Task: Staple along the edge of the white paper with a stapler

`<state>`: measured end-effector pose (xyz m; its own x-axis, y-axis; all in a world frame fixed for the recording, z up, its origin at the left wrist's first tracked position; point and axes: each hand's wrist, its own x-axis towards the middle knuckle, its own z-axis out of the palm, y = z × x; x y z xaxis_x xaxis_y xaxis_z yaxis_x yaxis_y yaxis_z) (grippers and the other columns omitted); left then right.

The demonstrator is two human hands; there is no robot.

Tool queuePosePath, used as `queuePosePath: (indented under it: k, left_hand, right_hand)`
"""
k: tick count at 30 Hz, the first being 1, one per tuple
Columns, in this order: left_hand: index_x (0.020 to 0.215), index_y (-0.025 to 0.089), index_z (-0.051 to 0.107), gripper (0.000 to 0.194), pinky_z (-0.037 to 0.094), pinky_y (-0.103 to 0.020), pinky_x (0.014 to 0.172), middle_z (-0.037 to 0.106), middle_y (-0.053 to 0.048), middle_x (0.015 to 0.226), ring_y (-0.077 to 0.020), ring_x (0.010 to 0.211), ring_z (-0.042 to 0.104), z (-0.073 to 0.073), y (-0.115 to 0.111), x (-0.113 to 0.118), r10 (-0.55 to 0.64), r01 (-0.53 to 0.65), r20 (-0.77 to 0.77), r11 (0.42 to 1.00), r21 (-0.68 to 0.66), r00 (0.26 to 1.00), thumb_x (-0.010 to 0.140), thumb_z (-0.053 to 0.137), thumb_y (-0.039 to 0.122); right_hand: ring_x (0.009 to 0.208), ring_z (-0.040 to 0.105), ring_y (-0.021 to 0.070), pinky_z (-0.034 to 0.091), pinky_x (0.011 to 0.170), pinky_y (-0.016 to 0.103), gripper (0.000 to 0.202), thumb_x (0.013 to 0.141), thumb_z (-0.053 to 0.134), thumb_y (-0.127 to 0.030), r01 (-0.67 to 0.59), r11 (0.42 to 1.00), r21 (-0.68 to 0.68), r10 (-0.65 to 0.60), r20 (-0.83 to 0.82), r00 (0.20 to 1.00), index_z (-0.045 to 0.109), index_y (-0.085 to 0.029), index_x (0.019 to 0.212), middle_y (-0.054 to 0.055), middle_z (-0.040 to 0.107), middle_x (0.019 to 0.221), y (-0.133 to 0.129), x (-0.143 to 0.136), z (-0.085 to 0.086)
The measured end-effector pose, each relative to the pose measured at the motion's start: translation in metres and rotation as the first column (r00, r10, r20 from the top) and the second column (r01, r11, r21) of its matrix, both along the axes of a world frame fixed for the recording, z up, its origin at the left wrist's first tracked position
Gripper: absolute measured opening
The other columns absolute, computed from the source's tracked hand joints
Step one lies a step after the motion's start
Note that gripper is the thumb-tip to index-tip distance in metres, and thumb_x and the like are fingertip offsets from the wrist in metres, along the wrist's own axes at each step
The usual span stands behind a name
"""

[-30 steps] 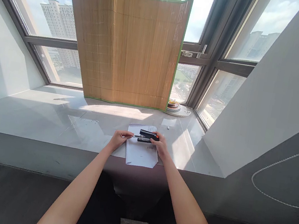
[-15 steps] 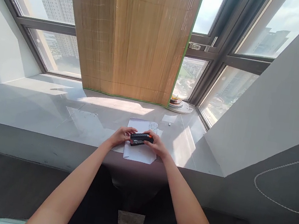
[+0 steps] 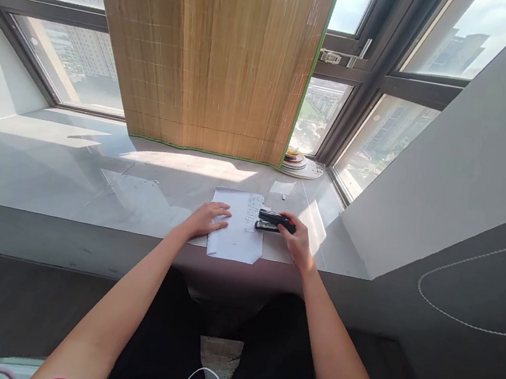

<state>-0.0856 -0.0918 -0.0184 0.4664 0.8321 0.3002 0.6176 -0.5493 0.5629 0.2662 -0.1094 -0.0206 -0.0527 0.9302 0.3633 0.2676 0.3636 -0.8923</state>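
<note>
White paper [image 3: 231, 237], with dark writing at its upper right, lies on the ledge and reaches its front edge. My left hand [image 3: 210, 218] rests on the paper's left side, its fingers stretched out and holding nothing. In my right hand [image 3: 294, 234] is a black stapler [image 3: 270, 221], gripped at its right end. The stapler's jaws point left, over the right edge of the paper. Whether it touches the paper I cannot tell.
The pale tiled window ledge [image 3: 159, 167] spans the view. A bamboo blind [image 3: 215, 67] hangs in front of the window. Behind, at the right, stacked plates [image 3: 297, 162] stand by the window frame. A small white piece [image 3: 283, 197] lies beyond the stapler. A cord [image 3: 436, 311] hangs at right.
The stapler went from between both hands to my right hand alone and moved right. My left hand let go and now lies flat on the paper. The view has tilted down slightly.
</note>
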Motion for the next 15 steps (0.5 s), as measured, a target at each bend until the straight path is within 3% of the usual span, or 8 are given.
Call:
queuePosePath:
  k: [2, 5, 11, 15]
  left_hand:
    - [0.124, 0.027, 0.077, 0.037, 0.039, -0.053, 0.122, 0.066, -0.01, 0.148, -0.0338, 0.14, 0.056, -0.001, 0.0, 0.001, 0.014, -0.012, -0.102, 1.0, 0.02, 0.995, 0.094, 0.068, 0.046]
    - [0.129, 0.027, 0.074, 0.039, 0.039, -0.054, 0.121, 0.063, -0.009, 0.15, -0.0328, 0.141, 0.054, -0.002, -0.002, 0.001, 0.033, -0.023, -0.201, 0.998, 0.051, 0.979, 0.098, 0.062, 0.048]
    - [0.129, 0.024, 0.071, 0.036, 0.042, -0.054, 0.117, 0.064, -0.011, 0.145, -0.0328, 0.137, 0.056, 0.008, -0.01, 0.014, 0.039, 0.003, -0.292, 0.99, 0.142, 0.956, 0.1, 0.058, 0.041]
    - [0.14, 0.028, 0.067, 0.04, 0.041, -0.05, 0.121, 0.057, -0.009, 0.155, -0.0302, 0.144, 0.052, 0.016, -0.023, 0.047, -0.182, 0.233, -0.304, 0.962, 0.141, 0.935, 0.106, 0.053, 0.043]
  right_hand:
    - [0.105, 0.064, 0.029, 0.051, 0.1, 0.047, 0.038, 0.086, 0.071, -0.045, 0.073, 0.997, 0.025, -0.074, 0.055, 0.996, 0.073, -0.023, 0.117, 0.008, 0.073, 0.11, -0.005, 0.033, -0.003]
    - [0.105, 0.065, 0.0308, 0.052, 0.099, 0.052, 0.039, 0.088, 0.071, -0.048, 0.034, 0.999, 0.024, -0.035, 0.059, 0.998, 0.073, -0.024, 0.119, 0.009, 0.073, 0.114, -0.007, 0.059, -0.005]
    - [0.107, 0.067, 0.0295, 0.054, 0.097, 0.051, 0.037, 0.092, 0.069, -0.042, -0.198, 0.98, -0.01, 0.196, 0.196, 0.961, 0.074, -0.025, 0.124, 0.009, 0.074, 0.114, -0.004, 0.046, -0.006]
    - [0.111, 0.068, 0.0298, 0.055, 0.098, 0.051, 0.035, 0.095, 0.065, -0.036, -0.186, 0.982, 0.043, 0.169, 0.259, 0.951, 0.071, -0.025, 0.128, 0.009, 0.075, 0.119, -0.008, 0.042, -0.005]
